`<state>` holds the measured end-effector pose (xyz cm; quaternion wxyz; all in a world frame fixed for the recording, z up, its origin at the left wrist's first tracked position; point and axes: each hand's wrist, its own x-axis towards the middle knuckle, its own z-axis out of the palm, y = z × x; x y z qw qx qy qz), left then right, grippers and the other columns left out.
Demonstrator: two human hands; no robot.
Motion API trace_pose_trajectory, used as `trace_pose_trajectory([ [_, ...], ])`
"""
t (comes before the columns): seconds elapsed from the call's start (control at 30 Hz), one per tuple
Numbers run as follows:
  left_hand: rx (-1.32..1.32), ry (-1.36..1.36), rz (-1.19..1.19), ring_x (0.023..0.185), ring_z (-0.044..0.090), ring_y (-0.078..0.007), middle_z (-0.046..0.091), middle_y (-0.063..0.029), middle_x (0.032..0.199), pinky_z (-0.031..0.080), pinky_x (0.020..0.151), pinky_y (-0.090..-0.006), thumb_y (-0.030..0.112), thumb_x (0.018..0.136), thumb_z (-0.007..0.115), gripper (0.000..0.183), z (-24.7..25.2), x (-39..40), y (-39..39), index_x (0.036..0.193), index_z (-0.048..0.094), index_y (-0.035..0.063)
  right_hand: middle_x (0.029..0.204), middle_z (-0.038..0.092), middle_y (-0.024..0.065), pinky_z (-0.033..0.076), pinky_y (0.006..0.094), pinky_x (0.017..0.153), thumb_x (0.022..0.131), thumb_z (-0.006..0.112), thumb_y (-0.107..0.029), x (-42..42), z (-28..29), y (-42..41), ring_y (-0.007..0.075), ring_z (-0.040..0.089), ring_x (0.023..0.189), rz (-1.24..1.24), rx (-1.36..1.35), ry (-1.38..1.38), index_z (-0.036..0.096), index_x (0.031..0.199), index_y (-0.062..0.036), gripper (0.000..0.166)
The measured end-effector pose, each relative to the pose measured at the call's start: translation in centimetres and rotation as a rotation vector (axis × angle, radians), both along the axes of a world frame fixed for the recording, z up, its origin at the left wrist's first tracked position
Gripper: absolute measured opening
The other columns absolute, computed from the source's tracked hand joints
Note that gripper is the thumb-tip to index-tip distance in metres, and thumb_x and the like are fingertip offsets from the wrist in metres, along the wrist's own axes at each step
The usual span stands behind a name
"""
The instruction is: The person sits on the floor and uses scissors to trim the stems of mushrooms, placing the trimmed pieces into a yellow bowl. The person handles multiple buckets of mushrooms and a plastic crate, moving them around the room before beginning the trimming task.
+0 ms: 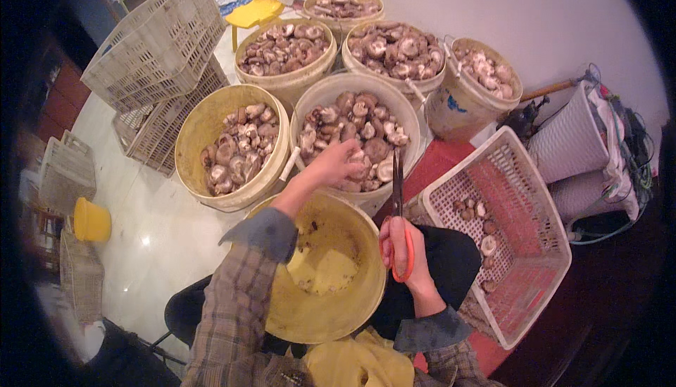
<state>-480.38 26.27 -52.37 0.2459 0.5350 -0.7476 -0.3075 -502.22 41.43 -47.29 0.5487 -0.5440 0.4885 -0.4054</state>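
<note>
My left hand (340, 164) reaches into a pale plastic bucket (414, 107) of mushrooms (376, 150). Its fingertips are among the mushrooms, and whether they grip one cannot be told. My right hand (404, 252) holds scissors (399, 202) by their orange handles, blades pointing up and slightly apart beside that bucket's rim. Below my left forearm a yellow bucket (343, 313) stands between my legs, with small dark scraps and a few bits at its bottom. To the right, a perforated plastic crate (528, 218) holds several mushrooms (488, 245) along its left side.
More mushroom-filled buckets stand ahead, including a yellowish one (193, 133) at left and a paint-marked one (454, 107) at right. Stacked crates (158, 43), a yellow stool (256, 9) and a small yellow bucket (92, 220) are on the left. White woven baskets (570, 133) stand at right.
</note>
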Motion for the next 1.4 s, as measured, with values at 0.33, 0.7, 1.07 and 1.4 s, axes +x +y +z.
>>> trace_pose_trajectory([
  [0.33, 0.074, 0.741, 0.286, 0.092, 0.051, -0.0129, 0.052, -0.0026, 0.094, 0.044, 0.082, -0.0273, 0.005, 0.069, 0.075, 0.049, 7.6, 3.0, 11.5, 0.109, 0.047, 0.0080, 0.085, 0.062, 0.0244, 0.046, 0.0493, 0.072, 0.094, 0.042, -0.052, 3.4, 4.1, 1.8, 0.0453, 0.058, 0.086, 0.355, 0.043, 0.671, 0.054, 0.090, -0.0031, 0.050],
  [0.7, -0.095, 0.186, 0.329, 0.107, 0.056, -0.0361, 0.058, -0.0186, 0.111, 0.046, 0.088, -0.0388, 0.004, 0.073, 0.070, 0.053, 6.2, 6.8, 19.0, 0.120, 0.045, 0.0029, 0.062, 0.053, 0.0192, 0.045, 0.0417, 0.059, 0.097, 0.038, -0.047, 5.3, 1.1, 5.4, 0.0393, 0.054, 0.061, 0.498, -0.059, 0.693, 0.051, 0.079, -0.0033, 0.049],
  [1.07, 0.429, 0.482, 0.487, 0.086, 0.061, -0.0199, 0.060, -0.0106, 0.106, 0.049, 0.070, -0.0301, 0.005, 0.074, 0.071, 0.056, 3.4, 8.9, 23.9, 0.124, 0.045, 0.0029, 0.072, 0.060, 0.0203, 0.044, 0.0416, 0.063, 0.097, 0.040, -0.047, 7.2, 0.6, 8.1, 0.0352, 0.055, 0.064, 0.684, 0.198, 0.436, 0.059, 0.083, -0.0008, 0.052],
  [1.4, 0.423, 0.907, 0.533, 0.087, 0.059, -0.0127, 0.059, -0.0085, 0.110, 0.049, 0.065, -0.0254, 0.004, 0.073, 0.071, 0.061, 8.1, 6.3, 21.9, 0.128, 0.044, 0.0010, 0.093, 0.062, 0.0177, 0.045, 0.0455, 0.074, 0.084, 0.057, -0.054, 5.7, 4.2, 5.5, 0.0378, 0.061, 0.083, 0.481, -0.211, 1.024, 0.053, 0.099, -0.0045, 0.052],
])
